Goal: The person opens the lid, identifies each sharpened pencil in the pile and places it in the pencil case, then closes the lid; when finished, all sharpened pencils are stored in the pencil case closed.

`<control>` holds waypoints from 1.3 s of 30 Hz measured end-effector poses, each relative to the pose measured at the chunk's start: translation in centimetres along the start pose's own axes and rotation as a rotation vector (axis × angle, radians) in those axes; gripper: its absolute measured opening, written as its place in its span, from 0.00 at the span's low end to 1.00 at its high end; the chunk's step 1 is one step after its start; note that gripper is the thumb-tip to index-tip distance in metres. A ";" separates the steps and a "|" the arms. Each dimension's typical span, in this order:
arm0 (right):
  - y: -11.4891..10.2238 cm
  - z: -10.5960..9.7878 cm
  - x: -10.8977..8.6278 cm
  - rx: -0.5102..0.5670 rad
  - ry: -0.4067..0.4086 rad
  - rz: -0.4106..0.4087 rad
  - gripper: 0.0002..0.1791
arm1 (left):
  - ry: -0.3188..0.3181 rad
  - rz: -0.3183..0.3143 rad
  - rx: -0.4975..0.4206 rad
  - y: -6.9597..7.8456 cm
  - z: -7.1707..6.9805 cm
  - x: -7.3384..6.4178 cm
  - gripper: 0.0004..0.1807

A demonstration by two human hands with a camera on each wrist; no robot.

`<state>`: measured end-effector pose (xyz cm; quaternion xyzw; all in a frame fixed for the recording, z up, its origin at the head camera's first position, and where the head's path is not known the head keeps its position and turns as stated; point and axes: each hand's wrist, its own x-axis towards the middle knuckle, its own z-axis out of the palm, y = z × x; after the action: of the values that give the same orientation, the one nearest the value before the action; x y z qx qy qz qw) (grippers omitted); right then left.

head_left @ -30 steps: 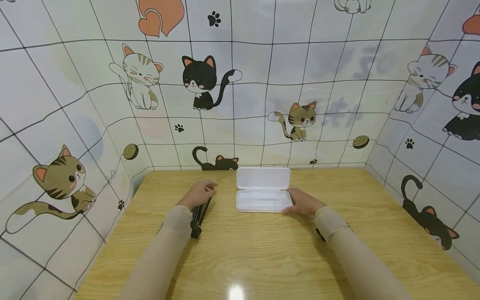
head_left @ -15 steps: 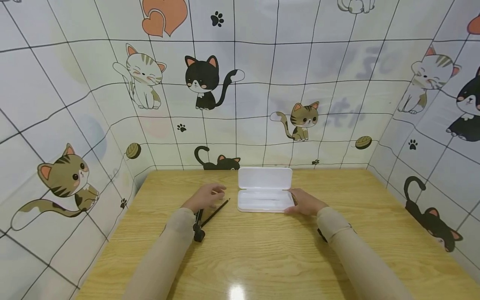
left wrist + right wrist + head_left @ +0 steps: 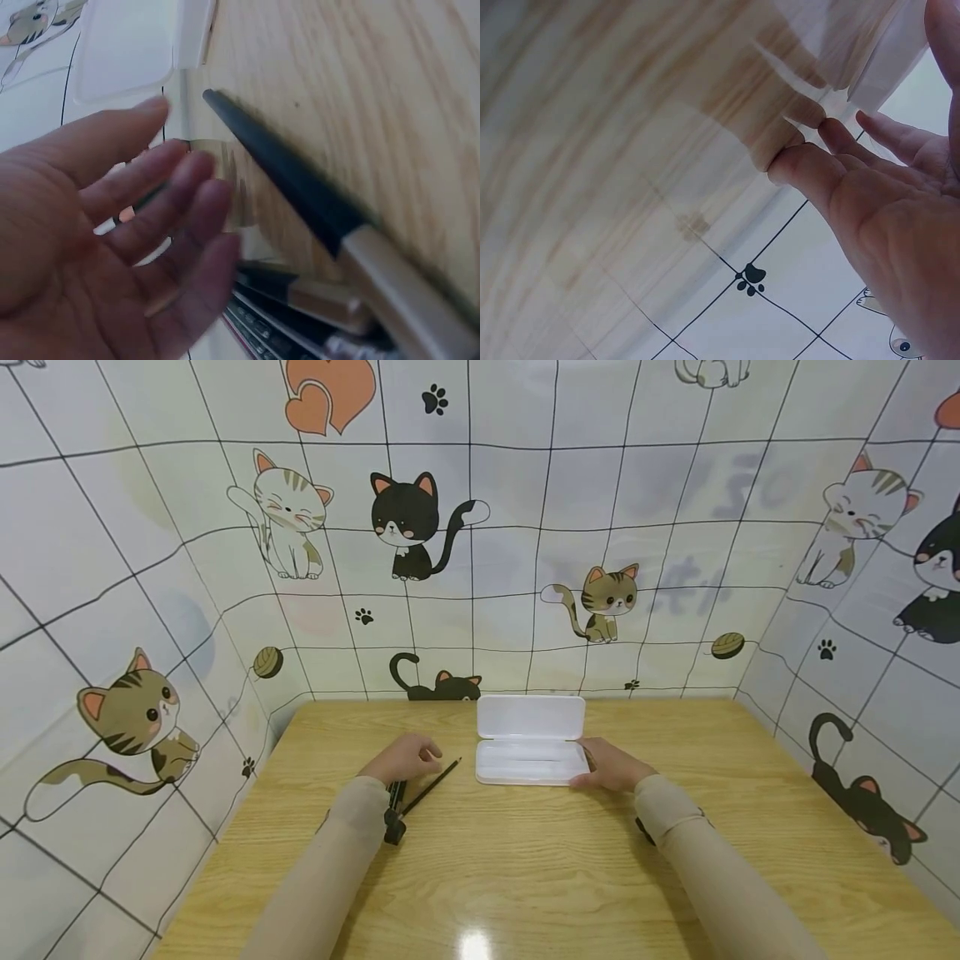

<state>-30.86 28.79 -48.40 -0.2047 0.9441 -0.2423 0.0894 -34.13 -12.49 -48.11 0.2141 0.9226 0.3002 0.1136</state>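
My left hand hovers over the left part of the table with fingers loosely bent and nothing in them; the left wrist view shows its palm and parted fingertips. Beside it lies a slim black stick, tapered at its far end and with a tan section nearer the wrist; its kind is unclear. More dark sticks lie partly under this hand. A white plastic case stands with its lid raised. My right hand holds the case's right end between thumb and fingers; in the right wrist view its fingertips touch the tabletop.
The wooden table meets a cat-print cloth wall at the back and sides. A dark block shows under the left wrist, and another under the right.
One black stick has come apart from the bundle and now slants toward the case. My left hand moved right, then drew back slightly. The right hand and case look unchanged.
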 end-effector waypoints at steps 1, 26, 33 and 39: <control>0.0 0.0 0.0 0.002 -0.001 0.001 0.51 | -0.013 -0.014 0.018 0.2 0.0 -0.1 0.13; 0.0 -0.2 -0.2 -0.011 -0.002 0.041 0.53 | -0.083 -0.146 0.003 3.2 0.6 -0.3 0.13; -0.2 -0.2 -0.4 -0.001 -0.004 0.050 0.53 | -0.065 -0.132 0.039 3.6 0.0 -0.4 0.12; -0.2 -0.2 -0.2 -0.003 0.000 0.013 0.51 | -0.080 -0.116 0.031 3.0 -0.1 -0.2 0.18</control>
<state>-30.70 28.84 -48.12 -0.1987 0.9458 -0.2404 0.0907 -33.05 -10.44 -46.24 0.1737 0.9327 0.2700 0.1645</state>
